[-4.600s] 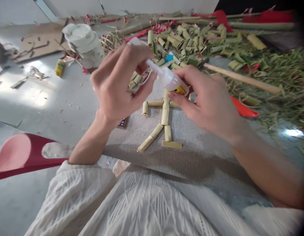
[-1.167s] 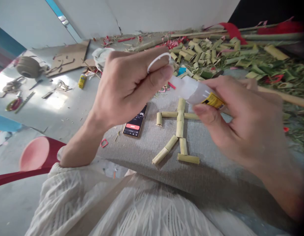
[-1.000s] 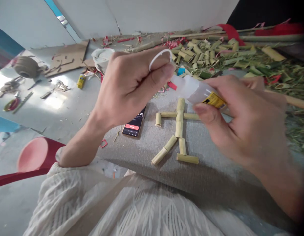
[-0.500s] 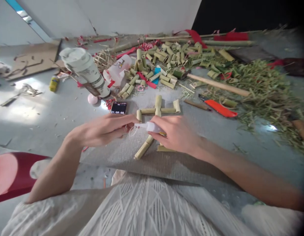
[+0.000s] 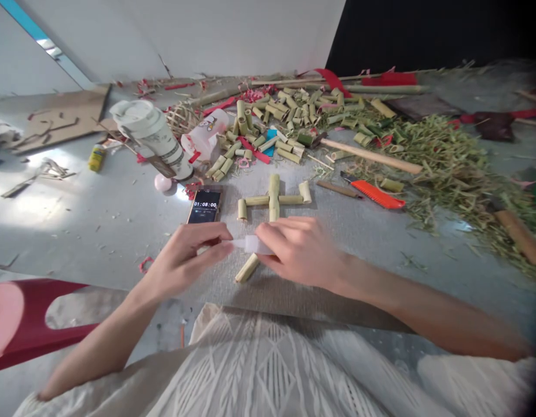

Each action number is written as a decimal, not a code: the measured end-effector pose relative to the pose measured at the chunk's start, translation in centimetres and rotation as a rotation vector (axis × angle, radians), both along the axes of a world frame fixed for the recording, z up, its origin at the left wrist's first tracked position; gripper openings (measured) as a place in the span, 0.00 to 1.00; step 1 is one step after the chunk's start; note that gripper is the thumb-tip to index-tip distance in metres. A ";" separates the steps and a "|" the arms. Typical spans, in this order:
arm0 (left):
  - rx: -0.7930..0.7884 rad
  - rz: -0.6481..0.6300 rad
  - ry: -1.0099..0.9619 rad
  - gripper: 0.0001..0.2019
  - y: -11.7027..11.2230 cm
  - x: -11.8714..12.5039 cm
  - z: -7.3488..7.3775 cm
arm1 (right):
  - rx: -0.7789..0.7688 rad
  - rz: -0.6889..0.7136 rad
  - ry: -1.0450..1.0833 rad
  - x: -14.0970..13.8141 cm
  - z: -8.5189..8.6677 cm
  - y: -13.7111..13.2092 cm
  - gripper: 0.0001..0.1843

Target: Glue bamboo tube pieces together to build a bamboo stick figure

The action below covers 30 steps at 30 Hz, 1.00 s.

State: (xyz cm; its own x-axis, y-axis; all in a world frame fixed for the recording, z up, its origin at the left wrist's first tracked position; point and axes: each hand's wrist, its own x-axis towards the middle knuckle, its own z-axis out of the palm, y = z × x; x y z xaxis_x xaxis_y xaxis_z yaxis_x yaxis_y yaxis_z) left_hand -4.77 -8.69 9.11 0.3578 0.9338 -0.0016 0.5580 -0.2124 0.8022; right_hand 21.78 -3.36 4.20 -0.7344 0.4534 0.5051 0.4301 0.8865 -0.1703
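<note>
Gripping the bottle [image 5: 254,245] sideways by the mat's [image 5: 224,279] near edge, right hand [image 5: 305,252] has the body, left hand [image 5: 187,260] pinches its nozzle [image 5: 237,243].

Only text I can read: phone [image 5: 205,205] screen shows 01:08:00. Cup [image 5: 153,136] has dark print bands, too blurred to read. Glue bottle [image 5: 253,244] label is covered by my right hand [image 5: 300,249].
</note>
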 end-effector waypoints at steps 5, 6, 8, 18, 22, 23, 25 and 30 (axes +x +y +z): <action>0.220 0.071 0.017 0.12 -2.6 0.6 0.4 | 0.033 0.042 0.013 -0.2 0.8 -1.0 0.04; 0.241 0.076 0.032 0.11 -3.0 0.6 0.6 | 0.037 0.049 0.014 -0.2 1.0 -1.2 0.04; 0.236 0.077 0.058 0.10 -3.6 0.5 0.7 | 0.042 0.058 0.014 -0.2 1.2 -1.6 0.05; 0.268 0.132 0.091 0.09 -6.2 0.3 1.1 | 0.059 0.082 0.006 -0.6 2.0 -2.8 0.11; 0.241 0.110 0.080 0.09 -7.1 0.1 1.1 | 0.040 0.113 0.005 -0.6 2.2 -3.1 0.12; 0.245 0.111 0.078 0.09 -7.3 0.1 1.1 | 0.037 0.122 0.004 -0.6 2.3 -3.1 0.12; 0.269 0.131 0.082 0.09 -7.7 0.1 1.1 | 0.032 0.136 0.001 -0.5 2.4 -3.2 0.13; 0.247 0.160 0.068 0.10 -8.2 0.5 1.3 | 0.045 0.147 -0.007 -0.5 2.5 -3.4 0.14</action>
